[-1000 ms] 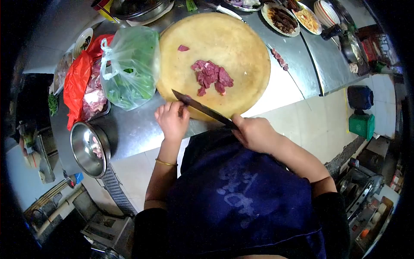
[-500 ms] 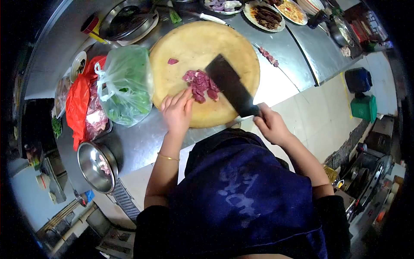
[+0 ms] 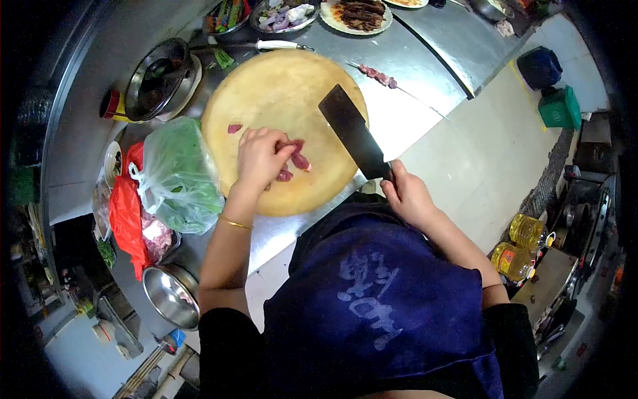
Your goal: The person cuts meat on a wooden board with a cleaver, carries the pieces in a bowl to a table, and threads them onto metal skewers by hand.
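Left hand cupped over small dark-red raw meat chunks, right hand wrapped firmly around the handle of a black, broad-bladed metal cleaver.

From my remote seat I see the chunks just left of centre frame, on a round pale-yellow chopping board; the curled left fingers hide some, so I cannot tell whether they pinch any. To handle this well, I would want the blade well apart from those fingers, and the fingertips and thumb tucked in. The cleaver's long axis runs diagonally, handle towards lower right, blade end pointing to upper left, flat face towards my view. The clearest chunk seems to slant downward to the right.
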The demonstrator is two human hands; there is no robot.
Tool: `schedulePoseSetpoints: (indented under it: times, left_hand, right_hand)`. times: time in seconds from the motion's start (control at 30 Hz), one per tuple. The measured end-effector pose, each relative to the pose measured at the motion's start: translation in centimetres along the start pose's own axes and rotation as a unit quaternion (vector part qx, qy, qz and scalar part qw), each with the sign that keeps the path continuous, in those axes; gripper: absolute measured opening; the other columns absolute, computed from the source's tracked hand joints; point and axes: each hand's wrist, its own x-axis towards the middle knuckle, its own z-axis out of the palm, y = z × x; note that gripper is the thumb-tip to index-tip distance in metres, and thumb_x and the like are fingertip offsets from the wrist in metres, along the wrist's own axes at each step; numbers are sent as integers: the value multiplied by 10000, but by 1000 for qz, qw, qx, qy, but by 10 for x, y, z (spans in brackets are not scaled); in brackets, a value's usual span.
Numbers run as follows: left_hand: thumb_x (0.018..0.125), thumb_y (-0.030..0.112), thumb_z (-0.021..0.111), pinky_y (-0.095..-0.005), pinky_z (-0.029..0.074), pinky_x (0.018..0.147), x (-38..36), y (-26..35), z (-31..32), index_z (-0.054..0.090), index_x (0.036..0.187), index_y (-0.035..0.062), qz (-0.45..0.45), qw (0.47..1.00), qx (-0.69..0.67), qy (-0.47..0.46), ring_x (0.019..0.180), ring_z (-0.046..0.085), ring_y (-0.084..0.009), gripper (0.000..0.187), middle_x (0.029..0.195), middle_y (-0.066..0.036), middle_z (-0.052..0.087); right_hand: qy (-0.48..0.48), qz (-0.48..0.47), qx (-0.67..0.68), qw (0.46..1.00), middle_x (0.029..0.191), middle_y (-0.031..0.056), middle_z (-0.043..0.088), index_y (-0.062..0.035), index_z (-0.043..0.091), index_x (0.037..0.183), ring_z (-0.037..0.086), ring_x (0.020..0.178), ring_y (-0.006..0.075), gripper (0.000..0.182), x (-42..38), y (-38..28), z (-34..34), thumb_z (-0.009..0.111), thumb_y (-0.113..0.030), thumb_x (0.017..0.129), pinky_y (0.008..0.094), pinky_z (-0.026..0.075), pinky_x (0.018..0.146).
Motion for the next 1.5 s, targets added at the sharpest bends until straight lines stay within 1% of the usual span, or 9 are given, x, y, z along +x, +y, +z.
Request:
schedulePoseSetpoints:
  times: [0.1,0.27,0.4,0.5,0.6,0.7,0.93,1.1,1.5]
  left_hand:
    - [897,203,705,-332,525,730,-15,-37,20,651,900,60,-178,895,-405,65,729,646,-169,153,833,-49,675]
    - [985,239,581,-368,513,836,-48,-61,3,570,1029,113,-253,651,-691,188,901,630,-167,134,979,-39,664]
    - [983,241,581,-409,507,874,-80,-70,-11,544,1080,132,-301,573,-729,220,974,618,-185,151,1063,-27,648]
    - [942,171,643,-351,524,804,-96,-65,-16,565,1044,105,-297,602,-706,226,896,638,-175,144,1019,-53,655]
    - [914,114,667,-307,519,780,-104,-54,0,599,1040,75,-199,765,-517,328,864,633,-156,149,1005,-44,650]
    - [781,111,737,-437,474,894,-118,-21,-1,706,987,128,-67,960,60,266,977,595,-243,209,1013,-45,630]
    - [759,184,734,-525,274,1122,-154,7,45,753,969,200,-81,975,34,204,1210,504,-253,211,1223,-5,600]
    - [752,139,740,-485,330,1070,-153,-4,37,719,882,159,-109,953,24,282,1077,562,-217,134,1033,6,647]
    - [779,180,706,-416,417,900,-122,-12,50,713,903,137,-81,964,59,244,961,573,-251,131,1001,-8,642]
  right_hand:
    - [-4,-5,-20,1000,738,225,622,-39,422,1100,610,677,441,278,2,1,-1,560,-200,921,499,495,615]
    - [-89,-80,-49,992,747,181,638,-57,473,1083,631,670,394,260,3,-24,-20,590,-199,899,469,506,598]
    - [-245,-168,-64,953,773,190,648,-50,499,1118,647,733,395,303,16,-63,-26,614,-204,883,467,522,663]
    - [-310,-182,-72,930,793,220,645,-33,488,1114,640,789,429,317,38,-74,-12,617,-209,884,485,517,703]
    - [-255,-160,-61,952,823,253,626,-18,467,1135,627,819,442,321,61,-67,3,603,-183,896,486,499,712]
    - [-171,-115,-51,977,816,236,607,-22,455,1161,620,807,421,298,65,-66,2,580,-152,924,448,481,697]
    - [-147,-104,-43,983,766,201,629,-51,459,1169,639,706,391,321,46,-74,-20,595,-172,905,462,491,634]
    - [-164,-130,-51,977,763,160,618,-45,467,1248,626,674,316,382,37,-70,-16,612,-130,904,391,490,631]
    - [-200,-214,-195,936,721,164,634,-64,488,1046,652,678,377,255,38,-86,2,619,-148,845,479,520,584]
